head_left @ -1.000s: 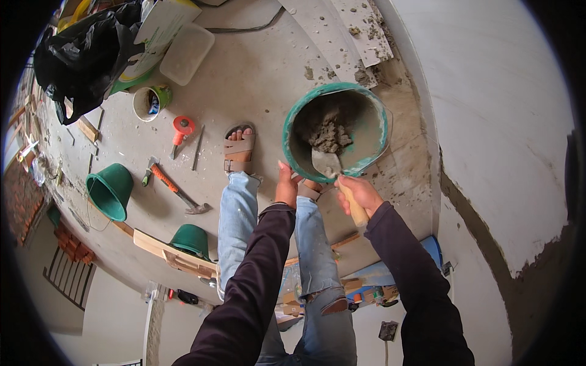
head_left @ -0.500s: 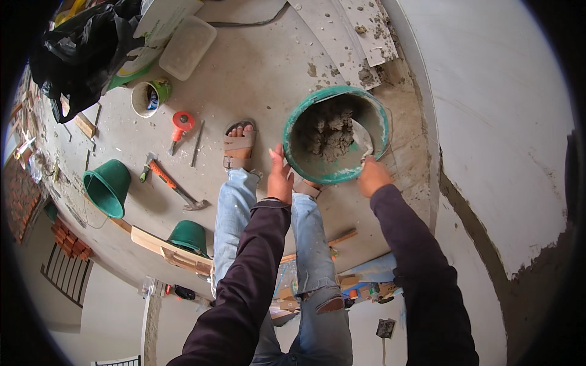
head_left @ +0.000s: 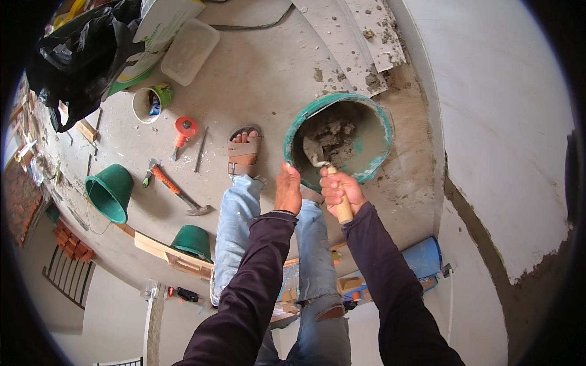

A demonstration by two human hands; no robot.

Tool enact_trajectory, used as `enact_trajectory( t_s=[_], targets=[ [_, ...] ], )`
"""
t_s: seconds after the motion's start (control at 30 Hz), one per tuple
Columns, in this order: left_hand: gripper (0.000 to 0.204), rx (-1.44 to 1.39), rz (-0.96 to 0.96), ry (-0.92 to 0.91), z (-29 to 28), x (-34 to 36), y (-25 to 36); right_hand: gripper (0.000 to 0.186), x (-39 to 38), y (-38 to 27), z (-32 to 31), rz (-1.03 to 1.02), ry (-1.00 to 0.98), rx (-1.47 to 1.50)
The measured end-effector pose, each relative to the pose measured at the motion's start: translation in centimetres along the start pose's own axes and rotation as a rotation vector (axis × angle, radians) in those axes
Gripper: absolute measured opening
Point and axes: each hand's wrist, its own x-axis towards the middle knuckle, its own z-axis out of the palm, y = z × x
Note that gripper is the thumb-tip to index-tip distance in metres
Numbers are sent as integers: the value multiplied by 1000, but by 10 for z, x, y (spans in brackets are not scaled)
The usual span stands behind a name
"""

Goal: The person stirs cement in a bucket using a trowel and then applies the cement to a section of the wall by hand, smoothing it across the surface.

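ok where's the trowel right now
In the head view, the trowel is just right of centre, its wooden handle gripped in the right hand and its blade inside the green-rimmed bucket, by the grey clumps.

The person wears long sleeves [head_left: 250, 277] of a deep, purple-black colour, with a stitched cuff [head_left: 278, 217]. The left hand [head_left: 288, 192] and the right hand [head_left: 339, 193] are bare. The jeans [head_left: 315, 244] are light blue, with a torn hole [head_left: 330, 313] at the right knee. The left sandal [head_left: 244, 148] has wide brown straps and a buckle [head_left: 232, 168], and it is open at the toes [head_left: 245, 136].
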Motion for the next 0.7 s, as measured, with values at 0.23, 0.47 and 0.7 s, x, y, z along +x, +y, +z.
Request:
enact_trajectory(
  t_s=[0.23, 0.47, 0.7],
  targets=[
    [89, -498, -88, -172, -7, 11, -8, 21, -30, 4, 25, -292, -217, 263],
    [98, -691, -438, -29, -19, -2, 31, 32, -113, 11, 67, -117, 521, -684],
    [100, -704, -357, -20, -11, 5, 7, 35, -61, -36, 101, -118, 1138, -2545]
  ],
)
